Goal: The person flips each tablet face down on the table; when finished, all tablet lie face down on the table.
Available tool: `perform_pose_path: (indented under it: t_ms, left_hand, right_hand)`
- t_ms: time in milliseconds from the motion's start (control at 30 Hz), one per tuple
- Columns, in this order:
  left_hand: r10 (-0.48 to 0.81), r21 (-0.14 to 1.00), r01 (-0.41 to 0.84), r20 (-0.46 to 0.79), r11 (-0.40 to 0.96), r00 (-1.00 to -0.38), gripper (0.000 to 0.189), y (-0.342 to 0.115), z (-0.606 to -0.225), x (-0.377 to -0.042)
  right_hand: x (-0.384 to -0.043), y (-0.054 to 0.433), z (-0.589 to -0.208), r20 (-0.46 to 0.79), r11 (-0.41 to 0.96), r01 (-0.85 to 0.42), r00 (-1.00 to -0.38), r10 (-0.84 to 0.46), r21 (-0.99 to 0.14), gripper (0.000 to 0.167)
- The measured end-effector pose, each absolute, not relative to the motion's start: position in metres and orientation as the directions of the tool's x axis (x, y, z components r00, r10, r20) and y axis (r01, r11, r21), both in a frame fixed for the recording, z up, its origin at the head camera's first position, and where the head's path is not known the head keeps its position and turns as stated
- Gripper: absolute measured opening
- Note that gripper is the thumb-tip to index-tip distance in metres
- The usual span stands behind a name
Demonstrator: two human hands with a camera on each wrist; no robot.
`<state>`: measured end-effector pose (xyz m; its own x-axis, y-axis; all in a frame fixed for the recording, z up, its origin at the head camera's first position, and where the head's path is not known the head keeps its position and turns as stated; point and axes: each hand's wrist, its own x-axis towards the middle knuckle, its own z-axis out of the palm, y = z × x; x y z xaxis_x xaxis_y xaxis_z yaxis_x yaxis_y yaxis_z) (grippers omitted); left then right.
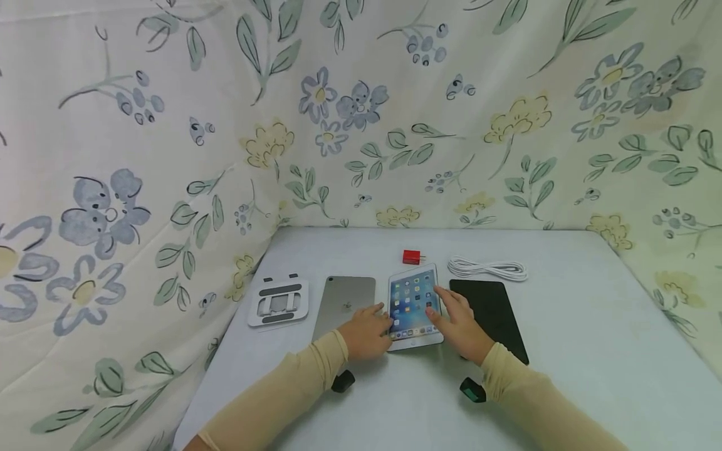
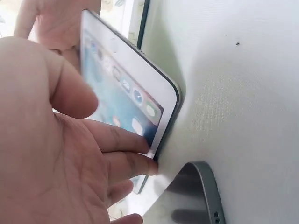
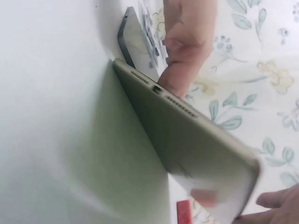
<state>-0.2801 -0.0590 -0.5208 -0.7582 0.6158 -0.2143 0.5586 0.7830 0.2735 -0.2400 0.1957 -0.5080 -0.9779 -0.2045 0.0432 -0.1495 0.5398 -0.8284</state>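
A white-fronted tablet (image 1: 413,300) with its screen lit, showing app icons, lies between my two hands. It leans over the table, its right side raised and its left edge low, so the shaded back (image 3: 187,149) shows in the right wrist view. My right hand (image 1: 464,326) grips the raised right edge, thumb over the front. With fairly straight fingers, my left hand (image 1: 365,333) touches the lower left edge; the fingertips (image 2: 148,165) rest at the border of the screen. A silver tablet (image 1: 352,291), back up, lies just left, partly hidden by the left hand.
A black tablet (image 1: 496,313) lies right, partly behind the right hand. A white folding stand (image 1: 301,299) is at far left. Behind the lit tablet are a red plug charger (image 1: 411,257) and a coiled white cable (image 1: 487,269). Floral cloth (image 1: 361,175) hangs behind the white table (image 1: 586,313).
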Motion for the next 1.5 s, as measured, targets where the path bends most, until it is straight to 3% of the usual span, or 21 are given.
perform_pose_path:
  t_ms: [167,400,533,900,1167,1500]
  left_hand:
    - [0.642,0.385,0.54,-0.215,0.748,-0.736,0.065,-0.05,-0.522,-0.281]
    - [0.62,0.634,0.341,-0.285,0.694,-0.731,0.066,-0.037,-0.518,-0.276]
    - [0.647,0.737,0.284,-0.262,0.613,-0.716,0.062,-0.029,-0.511,-0.275]
    - [0.679,0.818,0.381,-0.016,0.431,-0.734,0.059,-0.025,-0.477,-0.273]
    - [0.679,0.748,0.465,0.028,0.473,-0.734,0.063,-0.043,-0.478,-0.266]
    - [0.657,0.778,0.411,-0.003,0.475,-0.754,0.068,-0.07,-0.482,-0.259]
  right_hand:
    - [-0.237,0.192,-0.504,0.129,0.516,-0.189,-0.98,-0.15,-0.835,0.072]
    - [-0.231,0.187,-0.491,0.23,0.504,-0.29,-0.956,-0.18,-0.814,0.07]
    - [-0.226,0.184,-0.487,0.235,0.495,-0.305,-0.951,-0.199,-0.814,0.07]
    - [-0.223,0.182,-0.485,0.238,0.397,-0.322,-0.939,-0.246,-0.859,0.067]
    - [-0.223,0.173,-0.491,0.281,0.326,-0.377,-0.91,-0.305,-0.867,0.06]
    - [-0.226,0.166,-0.502,0.313,0.298,-0.438,-0.868,-0.385,-0.848,0.056]
